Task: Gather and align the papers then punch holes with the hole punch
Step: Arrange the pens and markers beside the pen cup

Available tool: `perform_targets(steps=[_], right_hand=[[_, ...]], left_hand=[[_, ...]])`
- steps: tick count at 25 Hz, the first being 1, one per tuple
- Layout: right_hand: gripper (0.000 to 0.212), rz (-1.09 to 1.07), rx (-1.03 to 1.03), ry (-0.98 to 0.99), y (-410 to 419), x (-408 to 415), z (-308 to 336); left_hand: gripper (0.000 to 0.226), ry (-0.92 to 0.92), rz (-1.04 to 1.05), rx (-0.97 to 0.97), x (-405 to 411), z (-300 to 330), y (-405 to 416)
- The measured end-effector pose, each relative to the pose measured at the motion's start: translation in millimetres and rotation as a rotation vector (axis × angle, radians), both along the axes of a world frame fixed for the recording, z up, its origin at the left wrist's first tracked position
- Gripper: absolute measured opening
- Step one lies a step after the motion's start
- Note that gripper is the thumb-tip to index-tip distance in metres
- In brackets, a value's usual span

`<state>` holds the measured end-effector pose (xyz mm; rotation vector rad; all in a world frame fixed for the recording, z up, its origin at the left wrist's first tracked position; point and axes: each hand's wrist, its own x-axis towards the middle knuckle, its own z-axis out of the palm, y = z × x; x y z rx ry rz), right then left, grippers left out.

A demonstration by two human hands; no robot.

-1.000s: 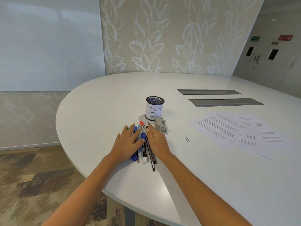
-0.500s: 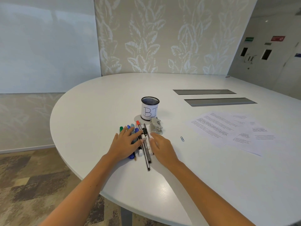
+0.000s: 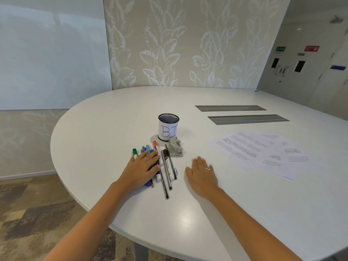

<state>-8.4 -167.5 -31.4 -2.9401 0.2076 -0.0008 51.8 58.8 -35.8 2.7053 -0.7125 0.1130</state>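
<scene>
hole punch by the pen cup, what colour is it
Grey, metallic-looking: the hole punch shows in the head view, right of the markers.

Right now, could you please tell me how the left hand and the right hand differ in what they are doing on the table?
The left hand lies flat on the bundle of pens and markers, while the right hand rests on bare table and touches nothing else. The right hand lies nearer the papers; the left hand is farther away. The right hand wears a ring; the left shows none. Both are open, palm down.
</scene>
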Motion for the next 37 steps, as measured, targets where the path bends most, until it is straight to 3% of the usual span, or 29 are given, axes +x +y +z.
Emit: perform_targets(steps=[9,11,16,20,23,27,31,37], right_hand=[[0.056,0.192,0.022,-0.008,58,-2,2],[0.056,0.207,0.030,-0.011,63,-3,2],[0.058,0.191,0.106,-0.076,66,-4,0],[0.061,0.118,0.319,-0.205,63,-5,1],[0.048,0.105,0.275,-0.251,57,-2,2],[0.044,0.077,0.222,-0.265,42,6,3],[0.042,0.055,0.117,-0.252,17,12,2],[0.036,0.134,0.076,-0.222,-39,22,-3]], left_hand=[[0.049,-0.043,-0.016,0.031,1,-3,8],[0.050,0.002,0.025,-0.037,0,1,15],[0.066,0.068,0.053,-0.102,-2,-2,24],[0.051,-0.014,0.045,-0.202,-4,4,19],[0.047,-0.097,0.009,-0.222,-6,4,20],[0.045,-0.089,0.113,-0.351,-8,12,14],[0.046,-0.231,0.063,-0.288,-3,29,-19],[0.031,-0.138,0.217,-0.104,26,52,-92]])
